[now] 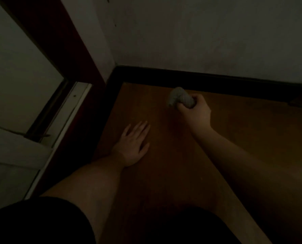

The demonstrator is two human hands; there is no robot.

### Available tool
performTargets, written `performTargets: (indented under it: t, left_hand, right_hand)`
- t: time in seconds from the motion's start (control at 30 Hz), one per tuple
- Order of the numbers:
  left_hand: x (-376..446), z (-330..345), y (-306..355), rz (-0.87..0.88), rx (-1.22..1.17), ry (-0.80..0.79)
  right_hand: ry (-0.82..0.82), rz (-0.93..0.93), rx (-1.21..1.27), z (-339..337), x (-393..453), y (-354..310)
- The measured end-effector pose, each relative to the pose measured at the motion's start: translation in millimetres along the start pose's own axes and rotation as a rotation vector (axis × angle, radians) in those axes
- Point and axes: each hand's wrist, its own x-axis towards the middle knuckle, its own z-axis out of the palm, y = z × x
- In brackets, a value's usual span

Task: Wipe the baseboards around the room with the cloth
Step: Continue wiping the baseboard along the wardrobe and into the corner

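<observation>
Head view, dim room corner. My right hand [195, 112] grips a bunched grey cloth [180, 97] just above the wooden floor [182, 155], near the dark baseboard [217, 81] along the far wall but, as far as I can tell, not yet touching it. My left hand [133, 145] lies flat on the floor, fingers straight, bracing me. To wipe well, I judge I should press the cloth against the baseboard's face and top edge, start at the corner [115, 71] by the door frame [58, 41], and draw along in one steady stroke.
</observation>
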Motion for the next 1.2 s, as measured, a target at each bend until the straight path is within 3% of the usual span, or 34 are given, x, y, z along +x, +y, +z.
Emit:
performTargets:
  t: [0.3,0.57,0.73,0.9,1.2]
  left_hand:
    - [4.1,3.3,-1.2,0.040,-0.034,0.044]
    - [1.9,5.3,-5.8,0.070,0.041,0.064]
    - [0.5,10.8,-8.7,0.087,0.034,0.067]
    - [2.8,4.8,-7.2,0.066,0.018,0.101]
    - [-0.5,5.4,-5.9,0.050,-0.005,0.090]
  right_hand:
    - [-0.088,-0.063,0.035,118.2,64.4,-25.2]
    - [-0.169,-0.158,0.055,168.6,78.8,-50.2]
    - [-0.192,-0.051,0.136,197.5,87.2,-72.6]
    - [-0.058,0.017,0.135,169.7,82.2,-58.4]
    - [0.256,0.059,0.129,35.2,82.4,7.1]
